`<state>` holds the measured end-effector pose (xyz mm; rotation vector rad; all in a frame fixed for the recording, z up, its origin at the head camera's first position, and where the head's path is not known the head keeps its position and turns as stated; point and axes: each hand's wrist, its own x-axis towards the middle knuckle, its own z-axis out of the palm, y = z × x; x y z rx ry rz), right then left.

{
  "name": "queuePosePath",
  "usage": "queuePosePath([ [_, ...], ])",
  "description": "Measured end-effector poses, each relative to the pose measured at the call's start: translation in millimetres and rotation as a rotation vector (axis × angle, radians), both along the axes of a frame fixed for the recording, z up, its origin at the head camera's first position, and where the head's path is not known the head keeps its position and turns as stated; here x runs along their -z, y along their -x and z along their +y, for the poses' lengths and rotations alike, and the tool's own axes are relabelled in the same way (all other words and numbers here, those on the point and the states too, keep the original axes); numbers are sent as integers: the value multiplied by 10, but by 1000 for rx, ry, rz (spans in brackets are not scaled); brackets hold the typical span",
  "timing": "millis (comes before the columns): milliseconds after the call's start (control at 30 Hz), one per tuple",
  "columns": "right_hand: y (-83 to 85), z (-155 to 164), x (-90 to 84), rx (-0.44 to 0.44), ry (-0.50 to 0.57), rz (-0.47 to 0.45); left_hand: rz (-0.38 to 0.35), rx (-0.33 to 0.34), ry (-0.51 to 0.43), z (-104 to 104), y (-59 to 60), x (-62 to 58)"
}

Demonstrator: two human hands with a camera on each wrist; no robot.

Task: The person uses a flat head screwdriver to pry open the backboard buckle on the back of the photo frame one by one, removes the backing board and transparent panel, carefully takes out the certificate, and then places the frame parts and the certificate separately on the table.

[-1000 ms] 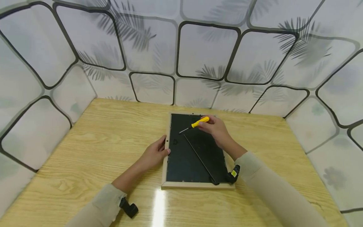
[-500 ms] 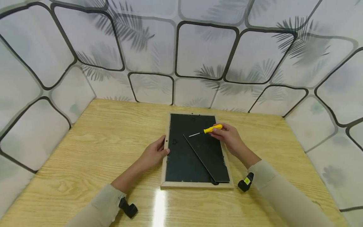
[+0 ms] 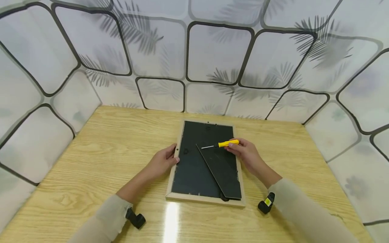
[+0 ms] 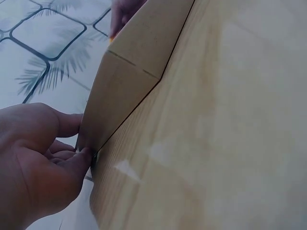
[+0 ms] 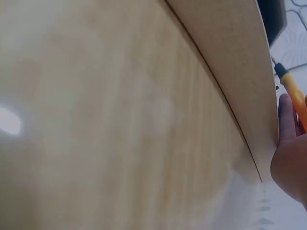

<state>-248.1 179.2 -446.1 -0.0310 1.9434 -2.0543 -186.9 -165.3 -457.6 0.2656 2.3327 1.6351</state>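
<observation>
A frame (image 3: pixel 177 158) lies face down on the table (image 3: pixel 100 158), black backing up, with its stand (image 3: pixel 222 168) folded flat across the lower right part. The left hand (image 3: pixel 162 161) sits at the frame's 9 o'clock edge, thumb and fingers pinching the wooden rim; the left wrist view shows the thumb on top and fingers curled beneath the edge. The right hand (image 3: pixel 247 154) is at the frame's 3 o'clock edge, fingers curled round the yellow handle of a screwdriver (image 3: pixel 223 144), whose shaft points toward 9 o'clock over the backing, just above the stand's upper tip. The frame lies between the 2 hands.
</observation>
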Motion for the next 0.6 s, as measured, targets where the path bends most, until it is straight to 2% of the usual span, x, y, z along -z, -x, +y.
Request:
queuePosePath([
  [200, -212, 36, 14, 63, 10, -17, 2, 46, -23, 11, 156, -17],
  [367, -411, 61, 14, 96, 17, -42, 37, 88, 3, 32, 323, -7],
  [500, -560, 39, 4, 113, 31, -61, 56, 107, 1, 49, 430, -7],
  [600, -618, 22, -11, 130, 45, -63, 68, 97, 0, 62, 469, -2],
])
